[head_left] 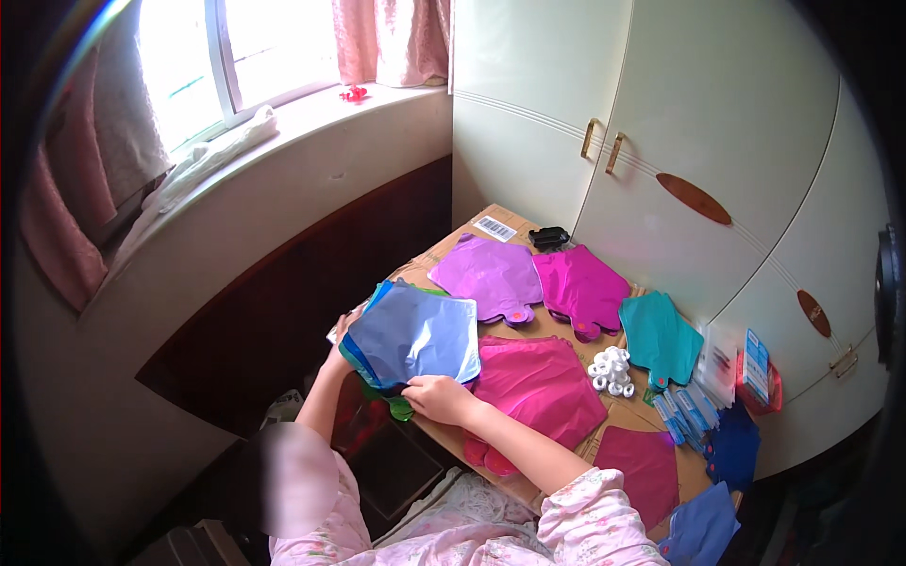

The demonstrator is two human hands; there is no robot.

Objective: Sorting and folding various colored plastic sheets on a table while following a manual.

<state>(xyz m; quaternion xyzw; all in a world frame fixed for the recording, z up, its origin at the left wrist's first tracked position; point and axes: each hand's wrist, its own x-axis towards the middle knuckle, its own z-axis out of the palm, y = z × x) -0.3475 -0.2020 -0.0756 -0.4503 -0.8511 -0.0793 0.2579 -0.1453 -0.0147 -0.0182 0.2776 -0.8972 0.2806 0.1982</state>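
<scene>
My right hand (pixel 436 396) pinches the near edge of the blue foil sheet (pixel 420 335). Left hand (pixel 342 332) holds its far-left side. Sheet's on top of the stack (pixel 363 363), b/w both hands.

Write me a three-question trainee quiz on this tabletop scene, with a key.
1. True or false: the right hand rests on the near edge of the blue foil sheet.
2. Which lies closest to the pile of small white rolls? A. purple sheet B. teal sheet C. black clip
3. Fill in: the left hand grips the stack's ____ edge.

Key: 1 true; 2 B; 3 left.
</scene>
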